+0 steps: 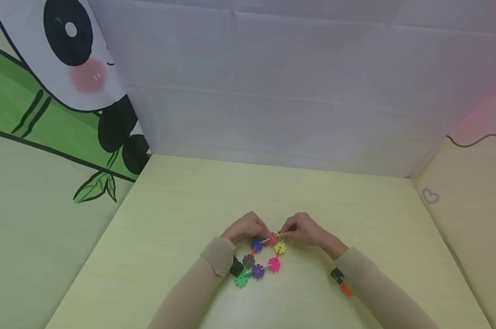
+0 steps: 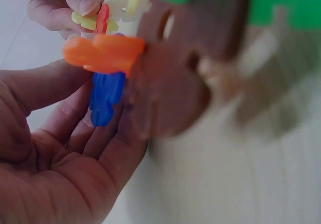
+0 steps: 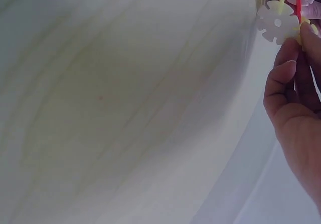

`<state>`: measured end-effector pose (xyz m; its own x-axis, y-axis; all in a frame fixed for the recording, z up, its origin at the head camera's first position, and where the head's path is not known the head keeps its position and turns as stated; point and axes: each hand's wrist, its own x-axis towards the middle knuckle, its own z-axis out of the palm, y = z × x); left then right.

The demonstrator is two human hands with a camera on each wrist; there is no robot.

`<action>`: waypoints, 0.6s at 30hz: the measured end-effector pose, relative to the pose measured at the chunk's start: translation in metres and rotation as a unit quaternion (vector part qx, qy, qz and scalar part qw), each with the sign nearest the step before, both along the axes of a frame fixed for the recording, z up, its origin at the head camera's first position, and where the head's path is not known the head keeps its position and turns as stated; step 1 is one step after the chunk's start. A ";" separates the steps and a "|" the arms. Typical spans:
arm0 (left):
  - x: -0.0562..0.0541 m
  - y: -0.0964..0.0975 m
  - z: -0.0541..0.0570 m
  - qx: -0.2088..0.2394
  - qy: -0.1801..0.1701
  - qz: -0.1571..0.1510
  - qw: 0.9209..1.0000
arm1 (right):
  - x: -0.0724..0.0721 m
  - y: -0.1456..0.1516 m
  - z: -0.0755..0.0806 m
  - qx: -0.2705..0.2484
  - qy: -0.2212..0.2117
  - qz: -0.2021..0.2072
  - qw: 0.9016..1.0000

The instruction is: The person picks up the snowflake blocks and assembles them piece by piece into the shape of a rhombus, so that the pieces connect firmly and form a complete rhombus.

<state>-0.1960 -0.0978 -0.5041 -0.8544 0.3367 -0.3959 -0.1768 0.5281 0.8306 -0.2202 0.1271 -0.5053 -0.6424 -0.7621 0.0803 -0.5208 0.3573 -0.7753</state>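
Observation:
Both hands hold a ring of slotted plastic snowflake discs up over the table. My left hand (image 1: 248,227) grips its upper left side, curled about the blue disc (image 2: 106,101) below an orange disc (image 2: 105,53). Opposite it, my right hand (image 1: 307,230) pinches a yellow disc (image 2: 83,20) between thumb and fingers, beside a red disc (image 2: 102,18). A whitish disc (image 3: 277,22) stands just beyond the right fingertips. Nearer the body, the ring runs through brown (image 1: 249,261), green (image 1: 241,280), purple (image 1: 258,272), pink (image 1: 274,264) and another yellow disc (image 1: 280,248).
The pale table (image 1: 170,201) reaches back to a white sheet wall (image 1: 281,91). A painted panel (image 1: 67,151) flanks the left side and a cream wall (image 1: 470,205) the right. A dark wrist device (image 1: 337,275) with an orange part sits at the right sleeve.

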 end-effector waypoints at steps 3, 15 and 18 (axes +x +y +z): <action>0.002 -0.002 -0.001 -0.001 0.003 -0.006 1.000 | 0.002 -0.002 0.000 0.003 -0.003 -0.003 1.000; 0.002 -0.005 -0.003 0.035 -0.018 -0.022 0.999 | 0.000 -0.004 0.003 0.031 -0.005 0.011 0.999; 0.002 -0.004 -0.002 0.052 -0.032 -0.026 0.998 | -0.001 -0.004 0.005 0.040 -0.010 0.014 0.999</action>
